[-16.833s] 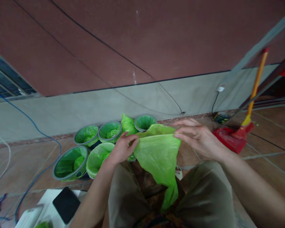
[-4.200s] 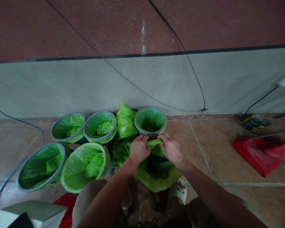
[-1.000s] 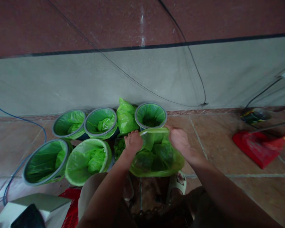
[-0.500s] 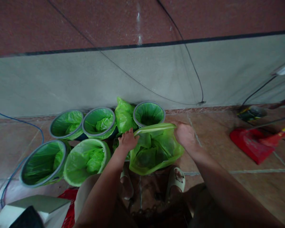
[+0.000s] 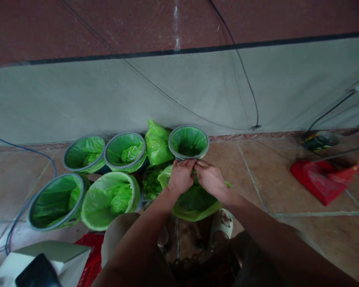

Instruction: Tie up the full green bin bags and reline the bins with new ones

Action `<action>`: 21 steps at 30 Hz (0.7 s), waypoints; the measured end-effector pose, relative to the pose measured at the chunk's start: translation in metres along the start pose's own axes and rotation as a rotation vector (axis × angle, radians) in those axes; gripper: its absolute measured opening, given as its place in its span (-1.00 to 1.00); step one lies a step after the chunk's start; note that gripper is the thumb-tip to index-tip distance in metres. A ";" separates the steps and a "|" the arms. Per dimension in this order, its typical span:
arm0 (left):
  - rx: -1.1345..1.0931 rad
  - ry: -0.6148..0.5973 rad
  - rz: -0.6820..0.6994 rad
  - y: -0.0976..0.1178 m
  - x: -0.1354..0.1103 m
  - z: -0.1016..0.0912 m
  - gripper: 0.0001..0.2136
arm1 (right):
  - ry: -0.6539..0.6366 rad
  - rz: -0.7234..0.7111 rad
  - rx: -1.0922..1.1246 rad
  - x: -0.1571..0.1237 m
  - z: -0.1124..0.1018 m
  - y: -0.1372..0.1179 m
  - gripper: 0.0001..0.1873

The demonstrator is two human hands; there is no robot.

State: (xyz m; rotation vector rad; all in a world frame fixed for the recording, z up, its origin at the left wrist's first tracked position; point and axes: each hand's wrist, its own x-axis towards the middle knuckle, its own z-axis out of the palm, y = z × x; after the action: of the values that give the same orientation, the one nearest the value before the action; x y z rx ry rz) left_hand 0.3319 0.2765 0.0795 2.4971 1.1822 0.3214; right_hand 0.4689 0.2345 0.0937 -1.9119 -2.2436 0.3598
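Observation:
Close together at the far edge of a green plastic bag point(image 5: 194, 209) are my two hands. My left hand point(image 5: 182, 174) has its fingers closed on the bag's rim. Beside it, my right hand point(image 5: 210, 177) grips the same rim, its fingertips nearly meeting the left ones. The bag's mouth gapes toward me, and its near side hangs low between my feet. Just beyond my hands stands a lined bin point(image 5: 189, 142) with a grey rim. A filled green bag point(image 5: 158, 143) leans to the left of that bin.
Several bins with green liners stand at the left, among them a pale-rimmed bin point(image 5: 110, 201). A red dustpan point(image 5: 317, 179) lies on the tiles at the right. A white box point(image 5: 44, 259), a phone point(image 5: 37, 273) and a red crate point(image 5: 91, 255) are at the lower left.
My hands have come together at the far rim of the bag; the right moved left and the left moved right. A low tray of green stuff now shows left of the bag.

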 end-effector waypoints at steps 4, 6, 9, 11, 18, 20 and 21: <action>0.021 0.001 -0.069 -0.002 0.000 -0.002 -0.62 | 0.039 0.033 0.016 -0.001 0.002 0.005 -0.62; 0.039 -0.006 -0.121 -0.001 0.001 -0.003 -0.67 | 0.053 0.061 0.029 -0.001 0.003 0.008 -0.60; 0.059 -0.016 -0.201 -0.001 0.001 -0.006 -0.68 | 0.069 0.108 0.029 0.000 -0.001 0.012 -0.58; 0.080 -0.009 -0.254 -0.003 0.001 -0.009 -0.68 | 0.060 0.153 0.003 0.001 -0.005 0.016 -0.57; 0.150 0.023 -0.404 -0.015 0.001 -0.014 -0.64 | 0.022 0.349 -0.181 0.003 -0.018 0.028 -0.57; 0.162 0.015 -0.440 -0.018 0.000 -0.015 -0.64 | 0.024 0.376 -0.179 0.002 -0.020 0.031 -0.57; 0.168 0.013 -0.457 -0.019 -0.001 -0.016 -0.63 | 0.022 0.393 -0.162 0.002 -0.022 0.033 -0.57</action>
State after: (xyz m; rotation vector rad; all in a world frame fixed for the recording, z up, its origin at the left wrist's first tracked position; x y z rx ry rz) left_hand 0.3125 0.2903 0.0861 2.2648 1.7973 0.1185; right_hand 0.5058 0.2430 0.1051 -2.4299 -1.9254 0.2092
